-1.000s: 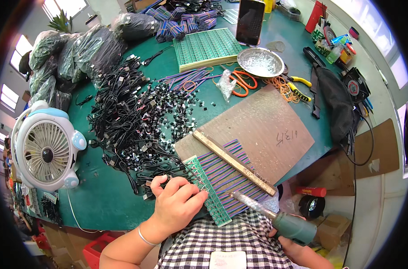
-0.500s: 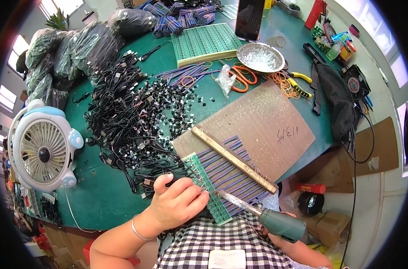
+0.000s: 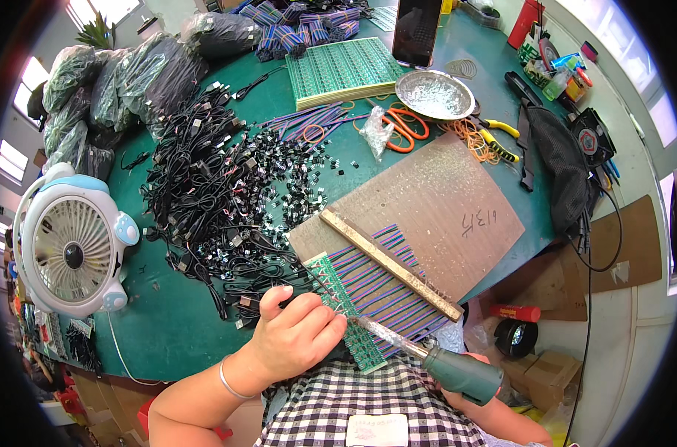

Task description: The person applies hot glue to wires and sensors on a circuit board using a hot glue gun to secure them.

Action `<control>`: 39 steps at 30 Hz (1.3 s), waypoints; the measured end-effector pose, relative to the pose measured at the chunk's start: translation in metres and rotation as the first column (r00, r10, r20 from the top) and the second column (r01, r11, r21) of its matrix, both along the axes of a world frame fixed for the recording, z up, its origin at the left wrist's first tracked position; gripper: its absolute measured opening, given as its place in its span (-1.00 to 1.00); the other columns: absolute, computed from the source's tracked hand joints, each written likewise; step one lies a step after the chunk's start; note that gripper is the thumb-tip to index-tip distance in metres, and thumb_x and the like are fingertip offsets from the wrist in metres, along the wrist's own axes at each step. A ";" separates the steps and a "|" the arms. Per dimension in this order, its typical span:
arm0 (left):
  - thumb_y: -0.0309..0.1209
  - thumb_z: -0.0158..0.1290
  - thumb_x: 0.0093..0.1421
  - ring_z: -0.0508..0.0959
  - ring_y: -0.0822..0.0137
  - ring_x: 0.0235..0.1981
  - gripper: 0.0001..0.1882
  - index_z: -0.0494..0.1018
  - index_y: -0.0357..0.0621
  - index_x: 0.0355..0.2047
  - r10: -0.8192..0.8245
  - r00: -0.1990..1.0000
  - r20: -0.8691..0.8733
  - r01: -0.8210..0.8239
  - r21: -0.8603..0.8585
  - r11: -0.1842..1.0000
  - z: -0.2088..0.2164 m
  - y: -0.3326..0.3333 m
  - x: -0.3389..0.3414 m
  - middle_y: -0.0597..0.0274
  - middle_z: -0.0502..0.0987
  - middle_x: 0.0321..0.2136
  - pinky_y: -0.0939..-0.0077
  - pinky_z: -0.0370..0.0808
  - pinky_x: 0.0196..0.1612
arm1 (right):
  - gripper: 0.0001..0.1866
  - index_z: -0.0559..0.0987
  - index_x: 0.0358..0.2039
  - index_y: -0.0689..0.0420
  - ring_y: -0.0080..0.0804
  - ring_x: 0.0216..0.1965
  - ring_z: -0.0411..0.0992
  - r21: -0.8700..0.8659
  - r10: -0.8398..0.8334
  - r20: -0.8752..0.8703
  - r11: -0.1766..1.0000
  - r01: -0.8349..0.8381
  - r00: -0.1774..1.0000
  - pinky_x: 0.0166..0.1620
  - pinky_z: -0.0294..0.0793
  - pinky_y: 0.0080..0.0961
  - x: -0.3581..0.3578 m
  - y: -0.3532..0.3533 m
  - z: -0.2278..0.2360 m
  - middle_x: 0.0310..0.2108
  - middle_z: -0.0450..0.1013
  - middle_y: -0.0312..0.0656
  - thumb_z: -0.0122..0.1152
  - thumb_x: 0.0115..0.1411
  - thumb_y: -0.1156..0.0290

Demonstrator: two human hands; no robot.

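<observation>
My left hand (image 3: 294, 337) rests at the near table edge, fingers pinched on what looks like a thin wire, touching the green circuit board strip (image 3: 329, 281). My right hand (image 3: 478, 360) is mostly hidden behind the green handle of a soldering iron (image 3: 458, 372) that it grips. The iron's metal tip points left and meets the strip right beside my left fingertips. Purple and blue wires (image 3: 387, 294) fan out from the strip, pinned under a long flat bar (image 3: 391, 264) on a cardboard sheet (image 3: 435, 201).
A white and blue fan (image 3: 70, 242) stands at the left. A pile of black cables (image 3: 204, 201) and small black parts (image 3: 297, 175) fill the middle. Farther back are stacked green boards (image 3: 342, 71), a metal bowl (image 3: 434, 94), orange scissors (image 3: 402, 127) and a black bag (image 3: 562, 171).
The soldering iron has slid left, bringing its tip up to the board strip by my left fingers. My left hand has stayed at the strip.
</observation>
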State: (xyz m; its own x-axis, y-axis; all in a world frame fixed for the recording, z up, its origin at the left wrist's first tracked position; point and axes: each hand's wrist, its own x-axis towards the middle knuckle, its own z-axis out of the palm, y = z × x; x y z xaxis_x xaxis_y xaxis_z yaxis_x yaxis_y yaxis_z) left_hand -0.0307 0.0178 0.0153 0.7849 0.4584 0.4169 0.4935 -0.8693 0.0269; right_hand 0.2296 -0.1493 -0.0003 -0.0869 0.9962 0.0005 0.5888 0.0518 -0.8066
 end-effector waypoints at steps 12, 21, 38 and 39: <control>-0.39 -0.03 -0.03 0.39 0.46 -0.38 -0.92 0.32 0.06 -0.62 0.014 0.997 0.076 -0.014 0.001 1.000 -0.002 0.000 0.001 0.44 0.27 -0.60 0.32 0.16 0.00 | -0.57 0.36 0.03 0.22 -0.46 -0.48 0.43 -0.205 -0.298 -0.409 0.951 0.232 0.863 -0.31 0.41 -0.55 0.027 -0.028 -0.044 -0.54 0.47 -0.20 0.04 0.20 0.27; -0.37 0.15 0.00 0.44 0.30 -0.41 -0.78 0.44 -0.02 -0.31 0.649 0.666 0.367 -0.680 -0.057 0.731 0.014 0.021 -0.087 0.36 0.45 -0.48 0.32 0.21 -0.22 | -0.47 0.34 0.02 0.31 -0.48 -0.53 0.39 -0.098 -0.270 -0.562 0.960 0.261 0.782 -0.47 0.36 -0.60 0.019 -0.008 -0.039 -0.50 0.45 -0.16 0.13 0.16 0.19; -0.62 -0.02 0.16 0.42 0.54 -0.36 -0.70 0.35 -0.27 -0.07 0.790 0.263 0.553 -0.067 -0.807 0.587 0.022 0.047 -0.119 0.36 0.38 -0.39 0.65 0.39 -0.19 | -0.50 0.28 0.03 0.35 -0.40 -0.58 0.40 -0.196 -0.299 -0.633 0.954 0.227 0.714 -0.53 0.41 -0.55 0.027 -0.012 -0.055 -0.16 0.40 -0.02 0.11 0.11 0.38; -0.62 -0.02 0.16 0.42 0.54 -0.36 -0.70 0.35 -0.27 -0.07 0.789 0.267 0.553 -0.065 -0.806 0.588 0.022 0.048 -0.118 0.36 0.38 -0.39 0.65 0.39 -0.19 | -0.50 0.28 0.03 0.35 -0.40 -0.58 0.40 -0.195 -0.302 -0.634 0.953 0.231 0.712 -0.53 0.41 -0.55 0.024 -0.010 -0.052 -0.16 0.40 -0.02 0.11 0.11 0.38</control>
